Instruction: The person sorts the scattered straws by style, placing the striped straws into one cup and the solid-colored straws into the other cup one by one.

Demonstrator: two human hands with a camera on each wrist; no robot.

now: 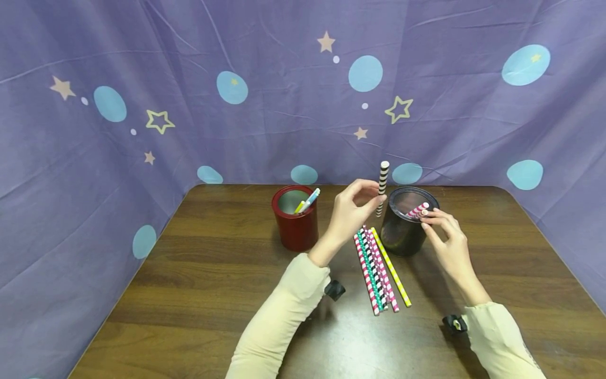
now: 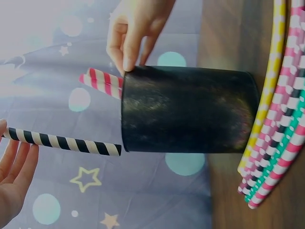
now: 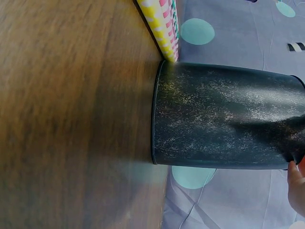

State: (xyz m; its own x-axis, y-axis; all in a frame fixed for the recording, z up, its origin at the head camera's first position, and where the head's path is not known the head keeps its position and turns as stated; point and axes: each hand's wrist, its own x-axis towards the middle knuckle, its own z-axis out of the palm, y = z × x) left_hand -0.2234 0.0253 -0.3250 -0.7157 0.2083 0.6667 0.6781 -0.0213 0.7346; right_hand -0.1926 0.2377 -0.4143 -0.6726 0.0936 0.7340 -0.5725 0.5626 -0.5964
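Note:
My left hand (image 1: 351,210) pinches a black-and-white striped paper straw (image 1: 383,179) between thumb and fingers. It is held nearly upright beside the black can (image 1: 402,234); in the left wrist view the straw's lower end (image 2: 114,150) is level with the can's rim, to one side. My right hand (image 1: 450,243) grips that rim at its right side, thumb outside. Red-and-white striped straws (image 1: 417,211) lean inside the black can, their ends sticking out near the right fingers. In front lie several patterned straws side by side, among them a yellow one (image 1: 392,268) and a green one (image 1: 371,271).
A red can (image 1: 298,231) stands to the left at the back, with slim yellow and blue-white pen-like sticks (image 1: 310,200) in it. The brown wooden table (image 1: 213,295) ends at a purple curtain (image 1: 284,126) printed with stars.

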